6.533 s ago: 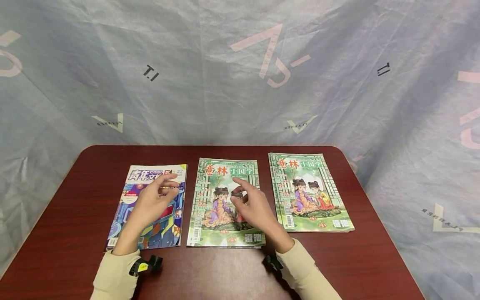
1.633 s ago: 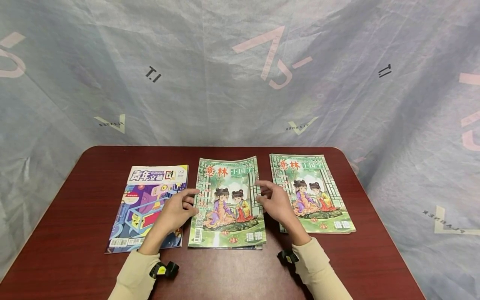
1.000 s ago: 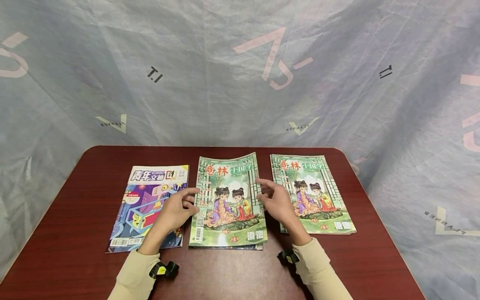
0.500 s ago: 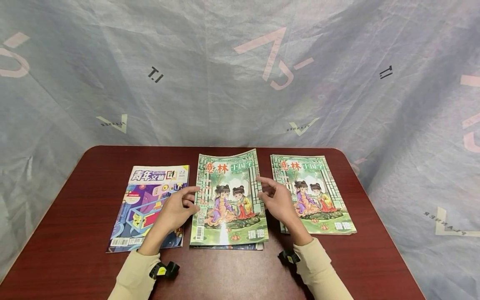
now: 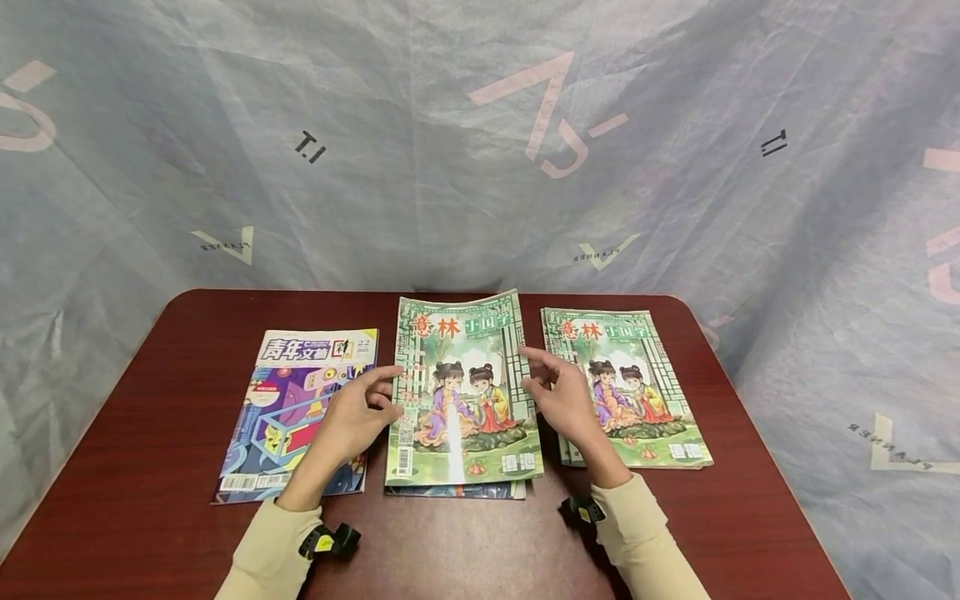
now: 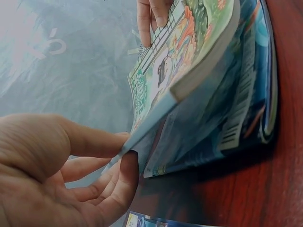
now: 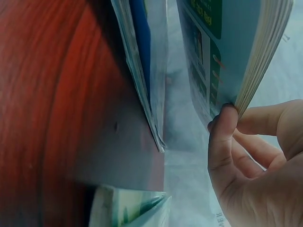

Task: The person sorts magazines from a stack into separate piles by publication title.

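A green illustrated magazine (image 5: pixel 468 350) is raised over the middle of the table, slightly bowed. My left hand (image 5: pixel 356 421) pinches its spine edge between thumb and fingers, as the left wrist view confirms. On the opposite edge my right hand (image 5: pixel 562 400) pinches the page side; in the right wrist view the thumb and fingertips (image 7: pixel 226 118) meet at the page edges. Beneath it lies a blue-covered magazine (image 6: pixel 208 142), mostly hidden from the head view, with a gap between the two.
To the left lies a purple-and-blue magazine (image 5: pixel 255 433), partly under my left forearm. A stack of green magazines (image 5: pixel 637 408) sits at the right, close to my right hand. The dark red table (image 5: pixel 450 550) ends at a grey printed curtain (image 5: pixel 375 167) behind.
Both hands, first hovering above the magazines, have come to the middle green magazine's side edges. They have lifted it up and slightly away, uncovering more of the blue magazine below.
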A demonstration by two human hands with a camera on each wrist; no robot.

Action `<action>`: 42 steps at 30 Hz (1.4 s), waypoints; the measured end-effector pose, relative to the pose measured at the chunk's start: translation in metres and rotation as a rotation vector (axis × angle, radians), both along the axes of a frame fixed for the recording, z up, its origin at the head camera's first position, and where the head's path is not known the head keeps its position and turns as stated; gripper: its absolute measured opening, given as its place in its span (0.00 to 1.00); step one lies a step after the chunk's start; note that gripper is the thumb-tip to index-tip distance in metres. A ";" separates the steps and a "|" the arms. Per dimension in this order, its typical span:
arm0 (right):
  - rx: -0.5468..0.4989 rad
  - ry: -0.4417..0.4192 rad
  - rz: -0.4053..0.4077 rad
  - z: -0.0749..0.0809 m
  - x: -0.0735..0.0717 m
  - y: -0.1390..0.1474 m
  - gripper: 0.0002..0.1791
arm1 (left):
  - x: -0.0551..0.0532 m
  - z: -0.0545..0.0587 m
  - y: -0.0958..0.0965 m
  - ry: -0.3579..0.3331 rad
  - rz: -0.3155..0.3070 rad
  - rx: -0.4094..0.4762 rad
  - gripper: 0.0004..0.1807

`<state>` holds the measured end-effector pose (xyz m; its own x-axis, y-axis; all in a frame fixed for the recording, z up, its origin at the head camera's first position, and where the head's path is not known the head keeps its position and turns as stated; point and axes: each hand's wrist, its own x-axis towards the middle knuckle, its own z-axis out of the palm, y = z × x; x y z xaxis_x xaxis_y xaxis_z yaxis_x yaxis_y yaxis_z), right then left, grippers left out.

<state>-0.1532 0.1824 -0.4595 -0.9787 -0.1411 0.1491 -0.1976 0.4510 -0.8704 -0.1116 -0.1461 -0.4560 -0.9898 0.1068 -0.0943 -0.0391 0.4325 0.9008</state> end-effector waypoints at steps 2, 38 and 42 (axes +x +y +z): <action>-0.007 0.004 -0.003 0.001 -0.001 0.000 0.27 | 0.001 0.000 0.000 0.005 0.005 0.003 0.28; 0.025 0.008 -0.041 0.029 0.004 0.086 0.26 | -0.003 0.007 0.085 0.150 -0.009 0.184 0.32; 0.009 0.000 -0.047 0.029 0.005 0.100 0.26 | -0.004 0.008 0.098 0.139 -0.015 0.224 0.31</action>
